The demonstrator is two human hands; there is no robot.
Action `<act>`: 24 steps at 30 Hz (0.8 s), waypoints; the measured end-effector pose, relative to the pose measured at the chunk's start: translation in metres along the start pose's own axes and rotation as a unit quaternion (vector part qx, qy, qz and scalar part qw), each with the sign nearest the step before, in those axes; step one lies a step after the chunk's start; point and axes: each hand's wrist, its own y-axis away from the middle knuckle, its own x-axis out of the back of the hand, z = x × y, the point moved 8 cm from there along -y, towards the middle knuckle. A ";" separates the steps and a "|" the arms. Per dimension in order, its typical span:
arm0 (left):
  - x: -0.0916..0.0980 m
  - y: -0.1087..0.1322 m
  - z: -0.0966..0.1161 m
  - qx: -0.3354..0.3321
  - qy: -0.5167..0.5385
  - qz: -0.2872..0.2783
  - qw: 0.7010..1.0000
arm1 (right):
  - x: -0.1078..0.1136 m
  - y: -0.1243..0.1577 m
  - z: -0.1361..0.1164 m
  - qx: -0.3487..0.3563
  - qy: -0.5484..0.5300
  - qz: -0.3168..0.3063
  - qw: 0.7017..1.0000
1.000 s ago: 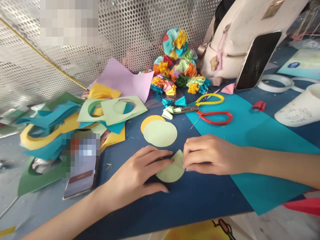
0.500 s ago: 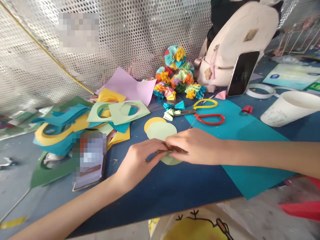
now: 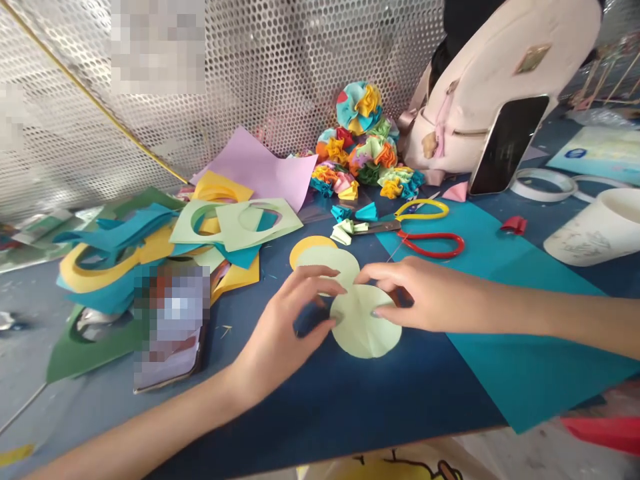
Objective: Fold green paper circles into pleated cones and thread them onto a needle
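Work area: a dark blue tabletop [image 3: 400, 407] backed by a perforated metal screen [image 3: 280, 73], with a cream backpack [image 3: 495, 87] at the back right. A large teal paper sheet [image 3: 520, 360] covers the right side of the table. Left of your hands lies a heap of cut paper, topped by a pale green sheet with round holes [image 3: 255, 223]. Paper flower balls [image 3: 360, 107] are piled at the back, and scissors with red and yellow handles [image 3: 433, 235] rest at the teal sheet's top corner.

Change noted: the light green paper circle [image 3: 365, 323] you were pinching now lies open and flat on the tabletop, with faint creases. It sits just below a second green circle [image 3: 327, 261], which overlaps a yellow circle [image 3: 306, 250]. Your left hand [image 3: 285, 320] is open, thumb at the circle's left edge. Your right hand [image 3: 420, 293] is open too, fingertips resting on the circle's upper right. Neither hand grips it.
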 end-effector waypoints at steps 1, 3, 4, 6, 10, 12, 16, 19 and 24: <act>-0.002 0.002 0.007 -0.040 -0.082 -0.002 0.996 | 0.000 0.001 0.004 -0.008 0.011 0.005 1.000; -0.010 0.009 0.019 -0.121 -0.221 -0.022 0.967 | 0.000 0.004 0.011 -0.013 0.036 0.018 0.999; -0.015 0.013 0.024 -0.161 -0.262 -0.032 0.951 | 0.000 0.004 0.013 -0.009 0.050 0.026 0.998; -0.022 0.022 0.029 -0.213 -0.312 -0.044 0.925 | -0.001 0.006 0.016 0.011 0.080 0.053 0.995; -0.028 0.031 0.027 -0.234 -0.345 -0.055 0.907 | -0.004 0.010 0.009 0.119 0.122 0.101 0.980; -0.028 0.032 0.026 -0.229 -0.351 -0.051 0.907 | -0.007 0.012 0.001 0.185 0.142 0.110 0.966; -0.026 0.028 0.025 -0.222 -0.345 -0.033 0.912 | -0.011 0.015 -0.012 0.282 0.187 0.110 0.935; -0.026 0.027 0.023 -0.212 -0.337 -0.038 0.916 | -0.016 0.015 -0.013 0.300 0.221 0.095 0.923; -0.025 0.028 0.020 -0.191 -0.315 -0.056 0.928 | -0.021 0.017 -0.013 0.304 0.261 0.083 0.912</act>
